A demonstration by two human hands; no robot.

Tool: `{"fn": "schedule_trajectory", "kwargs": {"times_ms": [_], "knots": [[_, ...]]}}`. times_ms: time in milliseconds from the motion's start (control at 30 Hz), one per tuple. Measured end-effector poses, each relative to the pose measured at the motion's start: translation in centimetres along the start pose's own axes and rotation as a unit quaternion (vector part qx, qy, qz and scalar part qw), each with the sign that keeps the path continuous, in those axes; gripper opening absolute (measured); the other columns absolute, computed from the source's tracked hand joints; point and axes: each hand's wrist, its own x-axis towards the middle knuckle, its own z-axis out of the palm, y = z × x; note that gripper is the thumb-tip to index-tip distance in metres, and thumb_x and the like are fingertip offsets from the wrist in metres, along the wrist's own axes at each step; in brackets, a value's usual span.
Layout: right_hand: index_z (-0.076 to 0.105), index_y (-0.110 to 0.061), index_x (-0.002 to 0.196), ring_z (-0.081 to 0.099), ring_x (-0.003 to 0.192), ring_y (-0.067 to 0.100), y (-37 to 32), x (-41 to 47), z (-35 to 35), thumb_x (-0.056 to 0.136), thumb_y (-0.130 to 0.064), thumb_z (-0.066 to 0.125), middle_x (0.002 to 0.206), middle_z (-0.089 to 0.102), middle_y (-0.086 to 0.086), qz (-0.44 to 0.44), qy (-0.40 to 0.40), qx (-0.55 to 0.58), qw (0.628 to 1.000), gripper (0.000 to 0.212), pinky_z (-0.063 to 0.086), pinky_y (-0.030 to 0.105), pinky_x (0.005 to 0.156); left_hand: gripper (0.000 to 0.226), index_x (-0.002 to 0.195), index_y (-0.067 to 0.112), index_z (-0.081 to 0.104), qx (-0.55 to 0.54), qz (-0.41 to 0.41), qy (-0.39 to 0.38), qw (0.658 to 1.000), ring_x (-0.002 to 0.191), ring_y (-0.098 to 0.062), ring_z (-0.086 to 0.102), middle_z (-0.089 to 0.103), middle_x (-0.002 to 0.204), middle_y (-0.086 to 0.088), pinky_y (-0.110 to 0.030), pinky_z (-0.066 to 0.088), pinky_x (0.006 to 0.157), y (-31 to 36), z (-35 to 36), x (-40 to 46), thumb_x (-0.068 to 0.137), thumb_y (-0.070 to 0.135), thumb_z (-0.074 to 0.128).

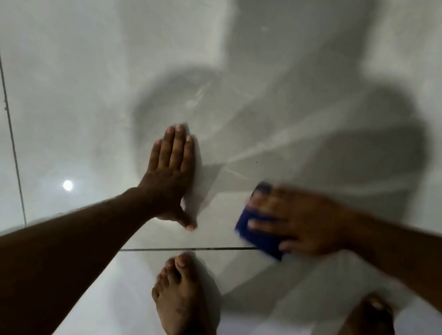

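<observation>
My left hand (169, 176) lies flat on the glossy white tiled floor (81, 85), fingers straight and together, thumb spread toward the right. To its right, my right hand (301, 221) presses a dark blue cloth (255, 228) onto the tile with spread fingers. That hand and the cloth are motion-blurred. The cloth shows at the hand's left side and below its fingers; the rest of it is hidden under the palm.
My two bare feet (183, 298) stand just behind the hands, each side of a dark grout line (185, 248). Another grout line (6, 99) runs up the left. My shadow falls across the tile ahead; a light reflection (67, 185) glints at the left.
</observation>
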Motion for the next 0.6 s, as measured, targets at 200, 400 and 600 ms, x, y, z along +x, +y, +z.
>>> {"fn": "schedule_trajectory", "kwargs": {"times_ms": [200, 400, 600], "knots": [[0.016, -0.019, 0.155, 0.005, 0.149, 0.044, -3.0, 12.2, -0.8, 0.091, -0.054, 0.043, 0.162, 0.012, 0.023, 0.473, 0.186, 0.091, 0.857, 0.078, 0.005, 0.056, 0.119, 0.180, 0.139, 0.002, -0.038, 0.014, -0.008, 0.006, 1.000, 0.132, -0.039, -0.047, -0.051, 0.142, -0.023, -0.048, -0.028, 0.107, -0.1, 0.4, 0.3, 0.027, 0.083, 0.077], [0.023, -0.021, 0.153, 0.019, 0.146, 0.041, -4.4, -5.5, 2.3, 0.091, -0.057, 0.043, 0.158, 0.025, 0.020, 0.160, 0.033, 0.010, 0.986, 0.074, 0.013, 0.055, 0.118, 0.181, 0.139, 0.003, -0.039, 0.009, -0.002, 0.008, 1.000, 0.134, -0.040, -0.045, -0.049, 0.144, -0.023, -0.050, -0.025, 0.110, -0.1, 0.4, 0.3, 0.024, 0.085, 0.075], [0.007, 0.000, 0.151, 0.011, 0.141, 0.060, -12.2, 1.5, 2.1, 0.096, -0.042, 0.041, 0.153, 0.014, 0.042, 0.792, 0.184, 0.139, 0.565, 0.077, 0.008, 0.063, 0.117, 0.181, 0.139, 0.002, -0.039, 0.005, 0.001, 0.005, 1.000, 0.134, -0.040, -0.045, -0.052, 0.141, -0.023, -0.050, -0.026, 0.109, -0.4, 0.6, 0.3, 0.024, 0.084, 0.075]]}}
